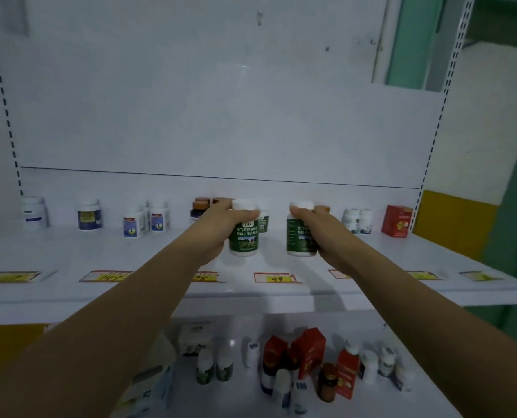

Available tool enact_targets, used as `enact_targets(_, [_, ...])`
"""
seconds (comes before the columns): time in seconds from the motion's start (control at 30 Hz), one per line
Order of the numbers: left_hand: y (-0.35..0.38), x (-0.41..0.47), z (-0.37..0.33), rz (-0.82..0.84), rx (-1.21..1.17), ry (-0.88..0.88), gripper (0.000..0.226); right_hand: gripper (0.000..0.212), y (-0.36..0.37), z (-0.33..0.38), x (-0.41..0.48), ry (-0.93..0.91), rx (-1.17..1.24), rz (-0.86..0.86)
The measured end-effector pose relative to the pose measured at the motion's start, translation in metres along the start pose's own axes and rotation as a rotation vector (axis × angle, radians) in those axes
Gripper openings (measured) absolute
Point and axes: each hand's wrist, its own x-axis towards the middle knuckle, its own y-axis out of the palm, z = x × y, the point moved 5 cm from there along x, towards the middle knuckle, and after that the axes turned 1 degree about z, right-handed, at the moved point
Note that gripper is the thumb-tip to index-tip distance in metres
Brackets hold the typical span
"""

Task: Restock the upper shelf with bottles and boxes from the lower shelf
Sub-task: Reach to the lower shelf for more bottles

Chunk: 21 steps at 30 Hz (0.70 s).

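Your left hand [221, 226] was wrapped round the left green bottle [244, 236], fingers curled behind its body just under the white cap. Your right hand [319, 229] gripped the right green bottle [300, 236] the same way.

Both bottles were upright above the price tag marked 99 [276, 278], one on each side of it, low over the upper shelf [70, 254]. It was not clear whether their bases touched the shelf.

They looked like rigid plastic pill bottles, probably light. Their glossy labels might slip, so a hold round the middle of the body seemed safer than one on the cap.

Beyond the tag a smaller green bottle [263, 221] stood near the back wall. To the tag's left were brown-capped dark bottles [199, 208], and far to its right a red box [397, 220].

Below the tag, the lower shelf [245, 399] held more red boxes [308, 348] and small bottles [204, 368].
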Motion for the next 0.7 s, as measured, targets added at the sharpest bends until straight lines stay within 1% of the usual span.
enact_targets(0.03, [0.005, 0.009, 0.003, -0.006, 0.041, -0.005, 0.034, 0.033, -0.007, -0.002, 0.007, 0.007, -0.034, -0.014])
enact_targets(0.07, [0.011, 0.019, 0.005, -0.009, 0.079, -0.015, 0.040, 0.043, -0.012, -0.004, 0.013, 0.019, -0.074, -0.017])
enact_targets(0.1, [0.017, 0.028, 0.009, -0.013, 0.112, -0.027, 0.043, 0.054, -0.017, -0.007, 0.020, 0.025, -0.102, -0.015])
enact_targets(0.13, [0.022, 0.038, 0.012, -0.018, 0.140, -0.039, 0.043, 0.058, -0.021, -0.011, 0.029, 0.028, -0.109, -0.006])
enact_targets(0.2, [0.033, 0.060, 0.019, -0.040, 0.204, -0.047, 0.040, 0.048, -0.031, -0.020, 0.050, 0.023, -0.102, 0.013])
enact_targets(0.3, [0.043, 0.090, 0.028, -0.127, 0.304, -0.055, 0.032, 0.033, -0.040, -0.033, 0.083, 0.029, -0.155, 0.070])
enact_targets(0.37, [0.048, 0.107, 0.035, -0.194, 0.372, -0.073, 0.033, 0.035, -0.043, -0.041, 0.104, 0.036, -0.223, 0.109])
enact_targets(0.47, [0.053, 0.130, 0.048, -0.261, 0.451, -0.096, 0.040, 0.039, -0.048, -0.049, 0.135, 0.040, -0.295, 0.130])
enact_targets(0.63, [0.055, 0.160, 0.063, -0.285, 0.482, -0.105, 0.034, 0.049, -0.049, -0.063, 0.180, 0.036, -0.457, 0.080])
enact_targets(0.7, [0.052, 0.173, 0.067, -0.302, 0.483, -0.105, 0.032, 0.049, -0.046, -0.068, 0.195, 0.028, -0.518, 0.075])
